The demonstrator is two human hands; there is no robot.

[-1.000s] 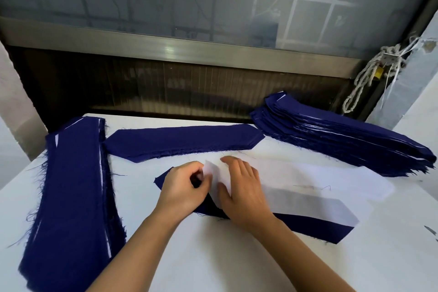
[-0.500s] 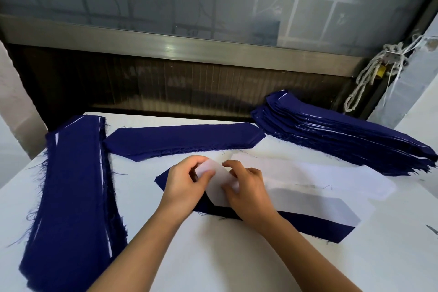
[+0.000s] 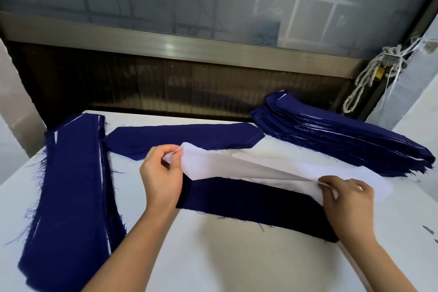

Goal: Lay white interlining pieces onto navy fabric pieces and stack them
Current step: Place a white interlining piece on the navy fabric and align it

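A white interlining piece (image 3: 227, 168) is lifted off the table, stretched between both hands. My left hand (image 3: 162, 178) pinches its left tip, and my right hand (image 3: 346, 206) pinches its right end. Below it a navy fabric piece (image 3: 256, 204) lies flat on the white table (image 3: 213, 256), its near edge frayed. More white interlining (image 3: 320, 168) lies flat behind the lifted piece. A second navy piece (image 3: 184, 137) lies farther back.
A tall pile of navy pieces with white layers (image 3: 331, 135) sits at the back right. Another navy stack (image 3: 68, 192) runs down the left side of the table. A dark wall and window frame stand behind; a knotted rope (image 3: 369, 78) hangs at right.
The hands were close together at the interlining's left end. Now my right hand has slid to the right end, and the piece is raised off the navy fabric.
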